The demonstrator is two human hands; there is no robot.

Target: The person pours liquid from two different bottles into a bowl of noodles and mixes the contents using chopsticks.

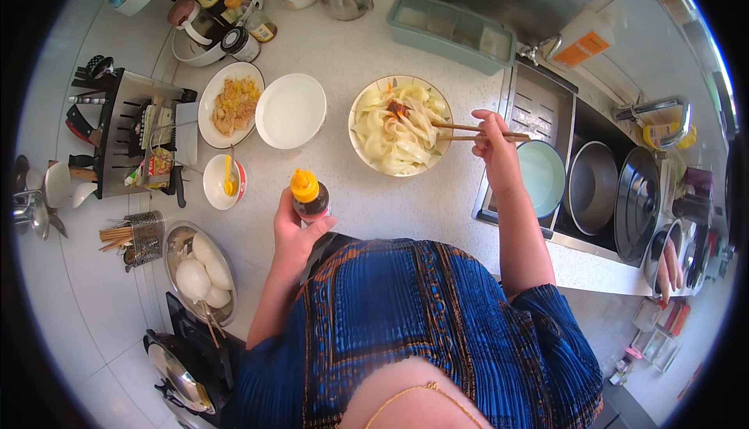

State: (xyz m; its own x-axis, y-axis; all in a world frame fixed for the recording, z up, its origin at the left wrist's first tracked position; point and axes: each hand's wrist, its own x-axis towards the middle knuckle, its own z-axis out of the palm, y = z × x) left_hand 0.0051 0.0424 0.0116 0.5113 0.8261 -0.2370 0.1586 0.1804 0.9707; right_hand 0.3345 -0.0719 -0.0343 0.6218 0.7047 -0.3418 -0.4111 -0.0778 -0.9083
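Observation:
My left hand (295,230) is wrapped round a dark sauce bottle (313,204) with a yellow cap (305,185), held upright near the counter's front edge. In my right hand (496,148) is a pair of chopsticks (468,132), their tips at the right side of a bowl of wide pale noodles (406,144). A dark red sauce (399,108) lies on top of the noodles. Left of that bowl stands a white bowl (291,111). Beside it is a plate of yellowish food (232,103), and below that a small bowl (224,182) holds a yellow spoon (229,175).
To the right is a sink (538,90) with a pale green basin (541,179), a grey pan (593,189) and a dark lid (640,203). A knife rack (117,132) lines the left wall. A metal dish of white dough pieces (173,288) sits at lower left. Behind stands a green compartment box (406,31).

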